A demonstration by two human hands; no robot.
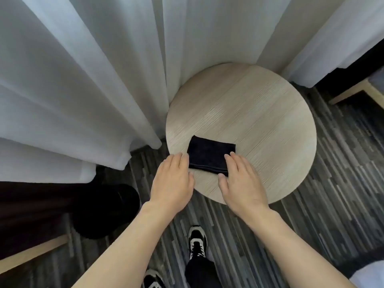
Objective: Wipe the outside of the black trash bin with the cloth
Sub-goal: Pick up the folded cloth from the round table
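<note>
From above, the person leans over a round pale wooden surface (259, 113) set against white curtains (83, 69), both arms stretched forward. A dark folded cloth (211, 155) lies flat near the surface's near edge, and the left hand (172, 181) and right hand (241, 181) flank it, palms down, fingers straight and held together, nothing gripped in either. The left fingertips sit just beside the cloth's left edge; the right fingers touch or overlap its near right corner. The step looks like picking up the cloth: best to slide a thumb under the folded edge and pinch it with one hand, keeping the fold intact so a thick pad is ready for wiping. The black trash bin (106, 210) appears to be the dark rounded shape on the striped floor (332, 183) to the left, below the curtain, well apart from both hands and partly lost in shadow, so its outline is hard to read.
</note>
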